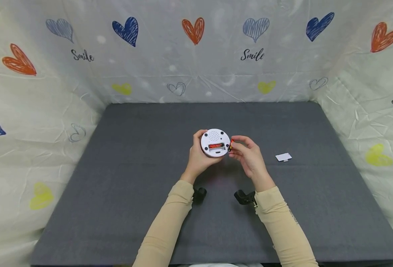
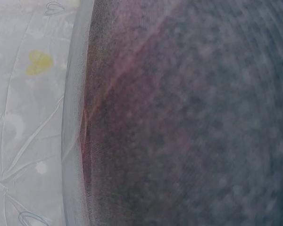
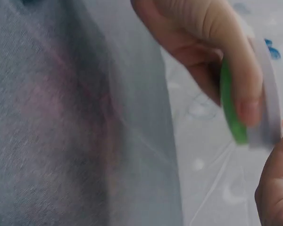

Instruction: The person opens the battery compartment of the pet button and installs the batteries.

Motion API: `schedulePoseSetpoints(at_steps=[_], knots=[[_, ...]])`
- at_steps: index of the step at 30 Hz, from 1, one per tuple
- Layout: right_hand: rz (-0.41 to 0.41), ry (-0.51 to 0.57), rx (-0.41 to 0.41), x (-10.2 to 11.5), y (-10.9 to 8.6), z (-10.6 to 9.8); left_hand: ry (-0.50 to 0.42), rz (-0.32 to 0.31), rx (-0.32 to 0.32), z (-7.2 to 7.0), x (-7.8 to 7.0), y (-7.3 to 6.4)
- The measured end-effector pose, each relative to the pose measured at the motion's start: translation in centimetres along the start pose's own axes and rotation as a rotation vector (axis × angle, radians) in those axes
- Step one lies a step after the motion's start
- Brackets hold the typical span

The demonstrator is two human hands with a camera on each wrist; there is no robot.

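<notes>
One seated battery (image 1: pixel 216 146) lies in the round device (image 1: pixel 214 136) the left hand (image 1: pixel 197 158) grips mid-frame; the right hand (image 1: pixel 251 157) pinches a second battery (image 1: pixel 231 145): best keep the device steady and upturned.

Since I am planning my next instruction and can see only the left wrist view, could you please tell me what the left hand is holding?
Observer: The left hand holds a round device, its open battery compartment facing the head camera.
Operator: Thank you; is anything else being held?
Observer: Yes, the right hand pinches a small battery beside the device's rim.
Operator: And is anything lying loose nearby, please?
Observer: A small white rectangular piece, perhaps the compartment's cover, lies on the gray table, to the right of the right hand.
</notes>
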State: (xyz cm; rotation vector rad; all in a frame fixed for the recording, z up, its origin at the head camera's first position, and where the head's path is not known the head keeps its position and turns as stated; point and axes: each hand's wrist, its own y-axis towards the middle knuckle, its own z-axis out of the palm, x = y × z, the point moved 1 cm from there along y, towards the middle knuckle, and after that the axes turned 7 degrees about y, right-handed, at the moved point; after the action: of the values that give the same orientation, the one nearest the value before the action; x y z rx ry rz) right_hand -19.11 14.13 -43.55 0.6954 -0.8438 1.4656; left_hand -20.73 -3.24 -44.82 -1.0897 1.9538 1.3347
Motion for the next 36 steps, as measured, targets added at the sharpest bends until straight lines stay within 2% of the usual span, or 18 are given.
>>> schedulePoseSetpoints(at_steps=[5, 8, 12, 19, 23, 25, 30, 36], knots=[[-0.015, -0.043, 0.077, 0.1, -0.5, 1.0, 0.014, -0.003, -0.022, 0.0, 0.3, 0.1], [-0.028, -0.147, 0.126, 0.2, -0.8, 1.2, 0.010, -0.007, -0.027, 0.4, 1.7, 0.1], [-0.084, -0.400, 0.171, 0.5, -1.1, 1.5, 0.008, -0.018, -0.019, 1.1, 3.7, 0.2], [-0.135, -0.822, 0.186, 0.7, -1.5, 2.9, 0.017, 0.009, 0.016, 1.5, 4.3, 0.0], [-0.247, -1.103, 0.216, 0.9, -1.6, 3.8, 0.045, 0.012, 0.000, 1.7, 4.3, -0.1], [-0.322, -1.193, 0.251, 1.0, -1.5, 4.1, 0.050, 0.015, -0.012, 1.7, 4.3, -0.1], [-0.464, -1.258, 0.342, 1.0, -1.4, 4.4, 0.046, 0.026, -0.019, 1.6, 4.2, 0.0], [-0.512, -1.207, 0.314, 0.8, -1.1, 4.2, 0.031, 0.018, -0.017, 1.5, 3.8, 0.2]])
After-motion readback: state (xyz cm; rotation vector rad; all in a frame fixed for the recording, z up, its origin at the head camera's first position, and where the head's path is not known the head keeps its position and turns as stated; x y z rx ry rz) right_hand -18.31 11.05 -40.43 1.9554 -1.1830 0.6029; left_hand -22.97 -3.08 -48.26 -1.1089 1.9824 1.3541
